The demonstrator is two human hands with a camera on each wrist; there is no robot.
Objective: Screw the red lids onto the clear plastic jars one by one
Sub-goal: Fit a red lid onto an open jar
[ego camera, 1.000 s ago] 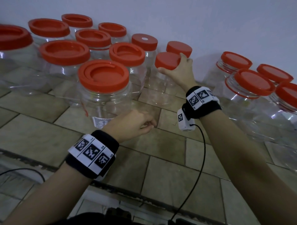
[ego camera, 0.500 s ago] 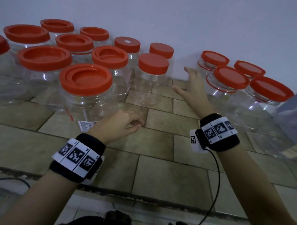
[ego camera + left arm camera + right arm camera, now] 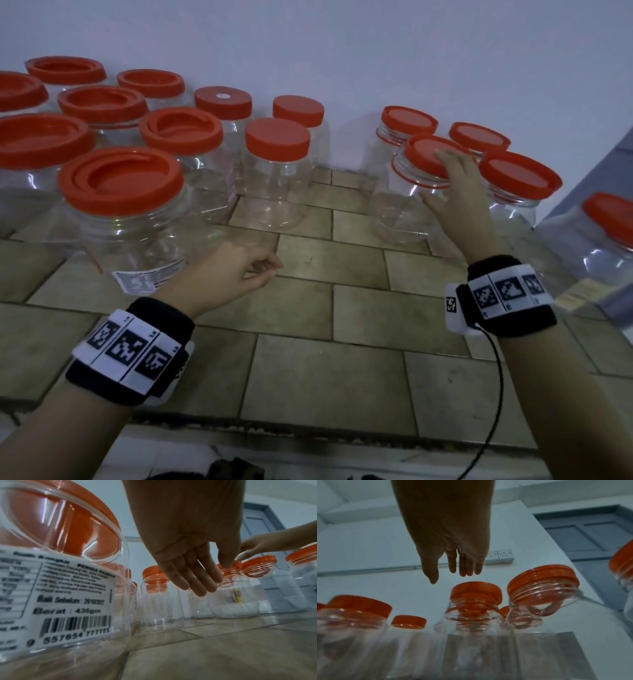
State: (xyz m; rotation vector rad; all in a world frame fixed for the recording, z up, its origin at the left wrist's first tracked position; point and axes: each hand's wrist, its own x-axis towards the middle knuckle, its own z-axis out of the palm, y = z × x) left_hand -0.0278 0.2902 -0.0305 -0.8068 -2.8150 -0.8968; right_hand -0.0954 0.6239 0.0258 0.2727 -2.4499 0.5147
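Note:
My right hand (image 3: 442, 178) reaches over a clear jar (image 3: 399, 212) in the right-hand group, with fingers spread above its red lid (image 3: 419, 149). That lid lies tilted on the neck, and the threads show under it. From the right wrist view the right hand (image 3: 452, 574) has straight fingers and holds nothing. Whether it touches the lid I cannot tell. My left hand (image 3: 263, 269) hovers low over the tiles beside a big labelled jar (image 3: 120, 222). The left hand (image 3: 205, 580) is relaxed and empty.
Several red-lidded jars crowd the back left against the wall (image 3: 342, 51). A small capped jar (image 3: 274, 192) stands in the middle. More jars (image 3: 513, 202) stand right of my right hand, before a grey door (image 3: 609, 164). Bare tiles (image 3: 325, 342) lie in front.
My right hand let go of the small middle jar's lid and swung right to the jar in the right group. The left hand stayed beside the labelled jar.

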